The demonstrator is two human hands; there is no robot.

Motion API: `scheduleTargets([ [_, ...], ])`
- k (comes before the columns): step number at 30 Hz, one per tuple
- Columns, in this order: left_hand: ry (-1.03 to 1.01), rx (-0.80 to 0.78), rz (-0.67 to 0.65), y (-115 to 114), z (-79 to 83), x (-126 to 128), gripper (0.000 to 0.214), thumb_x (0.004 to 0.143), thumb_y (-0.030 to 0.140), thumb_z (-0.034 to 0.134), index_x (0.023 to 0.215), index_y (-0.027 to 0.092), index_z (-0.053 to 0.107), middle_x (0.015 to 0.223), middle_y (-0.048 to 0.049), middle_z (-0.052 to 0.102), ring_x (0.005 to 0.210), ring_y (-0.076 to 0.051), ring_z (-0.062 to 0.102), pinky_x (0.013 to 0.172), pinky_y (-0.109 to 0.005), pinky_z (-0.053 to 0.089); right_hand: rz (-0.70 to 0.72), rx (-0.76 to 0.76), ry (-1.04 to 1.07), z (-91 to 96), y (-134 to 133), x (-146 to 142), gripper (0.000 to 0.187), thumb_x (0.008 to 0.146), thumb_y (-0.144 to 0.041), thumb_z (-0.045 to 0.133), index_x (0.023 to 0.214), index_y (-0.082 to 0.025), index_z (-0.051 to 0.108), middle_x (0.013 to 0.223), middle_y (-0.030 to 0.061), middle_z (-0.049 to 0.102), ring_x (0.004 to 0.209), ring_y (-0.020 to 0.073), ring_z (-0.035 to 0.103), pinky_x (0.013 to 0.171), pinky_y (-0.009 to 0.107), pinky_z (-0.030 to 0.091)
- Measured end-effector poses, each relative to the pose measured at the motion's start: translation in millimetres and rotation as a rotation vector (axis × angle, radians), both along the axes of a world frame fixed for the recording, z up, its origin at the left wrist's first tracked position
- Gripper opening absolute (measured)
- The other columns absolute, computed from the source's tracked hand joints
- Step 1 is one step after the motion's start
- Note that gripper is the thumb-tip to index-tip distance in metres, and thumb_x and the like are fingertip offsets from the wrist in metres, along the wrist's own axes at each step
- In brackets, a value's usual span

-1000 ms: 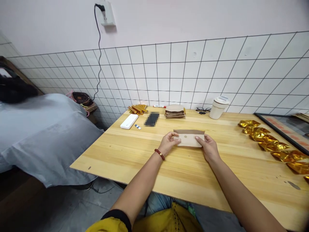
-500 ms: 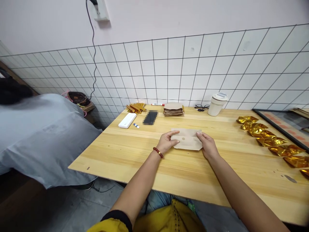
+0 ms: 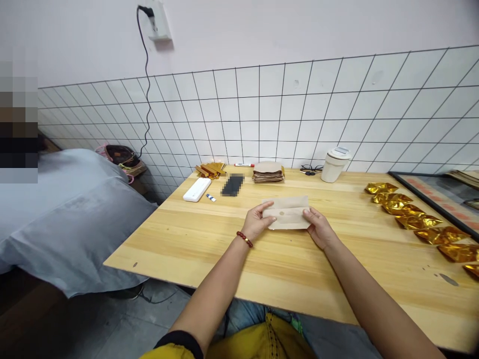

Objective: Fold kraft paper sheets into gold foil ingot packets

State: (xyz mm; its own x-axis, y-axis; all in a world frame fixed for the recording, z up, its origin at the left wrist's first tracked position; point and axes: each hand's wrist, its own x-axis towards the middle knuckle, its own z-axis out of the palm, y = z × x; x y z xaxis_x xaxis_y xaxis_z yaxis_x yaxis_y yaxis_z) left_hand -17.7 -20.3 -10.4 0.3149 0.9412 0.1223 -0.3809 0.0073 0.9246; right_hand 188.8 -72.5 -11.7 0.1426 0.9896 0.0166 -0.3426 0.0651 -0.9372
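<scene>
A creased, pale brown sheet of paper [image 3: 288,212] with a small round spot is held over the wooden table. My left hand [image 3: 257,219], with a beaded bracelet at the wrist, pinches its left edge, the thumb on top. On the opposite side my right hand [image 3: 319,227] grips the right edge between thumb and fingers. Fold lines run across the sheet. The fingers beneath the paper are hidden. Behind it lies a stack of brown paper sheets [image 3: 268,173]. Several folded gold foil pieces [image 3: 419,221] form a row to the right.
Along the back of the table [image 3: 179,259] are gold strips [image 3: 210,170], a red-and-white marker [image 3: 244,165], glasses [image 3: 311,169] and a white cup [image 3: 336,165]. A white power bank [image 3: 197,190], small blue-and-white tube [image 3: 211,197] and pixelated dark object [image 3: 232,185] lie left. A person in grey [image 3: 75,214] sits beside.
Both hands keep hold of the paper. Its near edge now looks straighter and its angled corners no longer show. The view has shifted slightly, and more of the wall socket shows.
</scene>
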Motion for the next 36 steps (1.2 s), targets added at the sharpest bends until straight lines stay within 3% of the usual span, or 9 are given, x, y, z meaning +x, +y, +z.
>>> scheduleTargets([
  [7, -0.037, 0.003, -0.011, 2, 3.4, -3, 0.069, 0.044, 0.021, 0.092, 0.109, 0.019, 0.071, 0.118, -0.0096, 0.067, 0.099, -0.022, 0.065, 0.091, -0.035, 0.050, -0.060, -0.012, -0.131, -4.8, 0, 0, 0.040, 0.054, -0.046, 0.090, 0.084, -0.022, 0.077, 0.085, 0.0040, 0.077, 0.079, 0.0240, 0.070, 0.077, 0.036, 0.055],
  [11, -0.086, -0.069, 0.121, 4, 5.0, -4, 0.098, 0.043, 0.015, 0.092, 0.132, 0.025, 0.054, 0.120, -0.0078, 0.062, 0.086, -0.015, 0.066, 0.082, -0.030, 0.052, -0.100, 0.000, -0.137, -6.4, 1, -3, 0.038, 0.052, -0.045, 0.091, 0.080, -0.023, 0.078, 0.086, 0.0040, 0.077, 0.078, 0.0234, 0.070, 0.075, 0.035, 0.055],
  [13, -0.145, -0.128, 0.197, 2, 5.0, 0, 0.103, 0.043, 0.013, 0.091, 0.135, 0.027, 0.049, 0.117, -0.0059, 0.061, 0.084, -0.012, 0.066, 0.081, -0.027, 0.053, -0.118, 0.017, -0.131, -7.6, 1, -7, 0.037, 0.053, -0.045, 0.090, 0.080, -0.023, 0.078, 0.086, 0.0036, 0.077, 0.080, 0.0237, 0.070, 0.077, 0.036, 0.055],
  [15, -0.231, -0.186, 0.192, -3, 4.4, 6, 0.091, 0.045, 0.015, 0.091, 0.128, 0.024, 0.054, 0.113, -0.0056, 0.063, 0.087, -0.013, 0.066, 0.083, -0.027, 0.052, -0.154, 0.030, -0.109, -9.4, 2, -11, 0.037, 0.053, -0.044, 0.090, 0.081, -0.023, 0.078, 0.087, 0.0029, 0.077, 0.081, 0.0239, 0.070, 0.080, 0.037, 0.055],
  [18, -0.293, -0.298, 0.030, -15, 3.2, 18, 0.061, 0.051, 0.022, 0.090, 0.107, 0.016, 0.065, 0.107, -0.0087, 0.068, 0.093, -0.018, 0.067, 0.085, -0.031, 0.053, -0.167, 0.041, -0.068, -11.6, 2, -18, 0.037, 0.055, -0.043, 0.090, 0.084, -0.024, 0.078, 0.087, 0.0025, 0.076, 0.082, 0.0238, 0.070, 0.083, 0.038, 0.055],
  [20, -0.300, -0.380, -0.006, -21, 2.6, 23, 0.051, 0.052, 0.025, 0.090, 0.096, 0.014, 0.068, 0.102, -0.0094, 0.071, 0.091, -0.021, 0.068, 0.083, -0.035, 0.055, -0.115, 0.031, -0.058, -10.9, 0, -22, 0.037, 0.055, -0.042, 0.090, 0.085, -0.024, 0.078, 0.087, 0.0026, 0.076, 0.083, 0.0242, 0.070, 0.084, 0.038, 0.054],
  [26, -0.321, -0.384, 0.135, -23, 7.0, 23, 0.046, 0.046, 0.023, 0.092, 0.086, 0.013, 0.071, 0.086, -0.0068, 0.074, 0.081, -0.020, 0.068, 0.081, -0.034, 0.054, 0.109, -0.061, -0.137, -2.3, -10, -27, 0.039, 0.058, -0.039, 0.089, 0.091, -0.022, 0.078, 0.095, 0.0046, 0.076, 0.088, 0.0261, 0.068, 0.083, 0.036, 0.053],
  [30, -0.417, -0.376, 0.163, -23, 14.2, 22, 0.041, 0.055, 0.029, 0.089, 0.087, 0.011, 0.071, 0.084, -0.0072, 0.074, 0.077, -0.018, 0.068, 0.082, -0.032, 0.053, 0.148, -0.106, -0.278, -2.4, -13, -26, 0.041, 0.058, -0.041, 0.089, 0.091, -0.019, 0.078, 0.093, 0.0044, 0.076, 0.082, 0.0239, 0.067, 0.076, 0.032, 0.052],
  [36, -0.491, -0.514, 0.178, -21, 20.3, 22, 0.017, 0.073, 0.015, 0.075, 0.087, 0.010, 0.069, 0.080, -0.0068, 0.073, 0.072, -0.016, 0.068, 0.084, -0.031, 0.055, 0.148, -0.129, -0.306, -0.9, -11, -28, 0.043, 0.054, -0.043, 0.089, 0.085, -0.015, 0.077, 0.082, 0.0057, 0.074, 0.072, 0.0206, 0.063, 0.068, 0.030, 0.049],
])
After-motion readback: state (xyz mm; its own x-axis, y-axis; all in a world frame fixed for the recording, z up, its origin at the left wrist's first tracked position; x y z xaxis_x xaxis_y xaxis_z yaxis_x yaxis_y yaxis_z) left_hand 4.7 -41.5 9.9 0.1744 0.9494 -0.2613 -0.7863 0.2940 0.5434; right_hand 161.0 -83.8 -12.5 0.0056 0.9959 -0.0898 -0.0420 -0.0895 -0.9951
